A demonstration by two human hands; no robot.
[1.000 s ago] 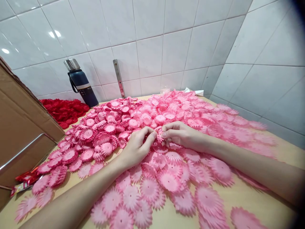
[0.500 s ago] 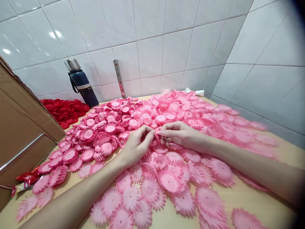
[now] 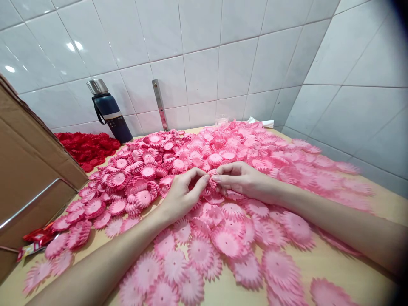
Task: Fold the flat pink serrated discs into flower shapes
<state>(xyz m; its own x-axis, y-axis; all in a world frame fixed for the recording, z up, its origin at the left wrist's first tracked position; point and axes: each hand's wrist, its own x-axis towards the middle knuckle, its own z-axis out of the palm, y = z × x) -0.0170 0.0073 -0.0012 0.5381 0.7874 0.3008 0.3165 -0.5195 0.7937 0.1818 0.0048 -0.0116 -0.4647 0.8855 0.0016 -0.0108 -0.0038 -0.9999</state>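
Note:
Between my two hands, over the middle of the pile, is a small pink petal disc (image 3: 211, 173) with a notched edge. My left hand (image 3: 188, 191) pinches its left side between thumb and forefinger. From the right, my right hand (image 3: 237, 178) grips the other side with its fingertips, the two hands nearly touching. My fingers cover much of the disc. Below and around them lie many similar flat pink petal discs (image 3: 227, 242), each with a small hole at its centre. Tighter, curled darker pink ones (image 3: 148, 171) are heaped to the left.
A cardboard box (image 3: 35, 157) stands at the left edge, with red wrappers (image 3: 40, 238) beside it. Behind are a red petal heap (image 3: 87, 148), a dark blue flask (image 3: 111, 112) and a metal strip (image 3: 159, 104) against the tiled wall (image 3: 204, 51). The wooden tabletop (image 3: 236, 291) shows in front.
My right fingertips have shifted slightly on the petal disc, and more of its notched edge shows between my hands. The arms and the pile have hardly moved.

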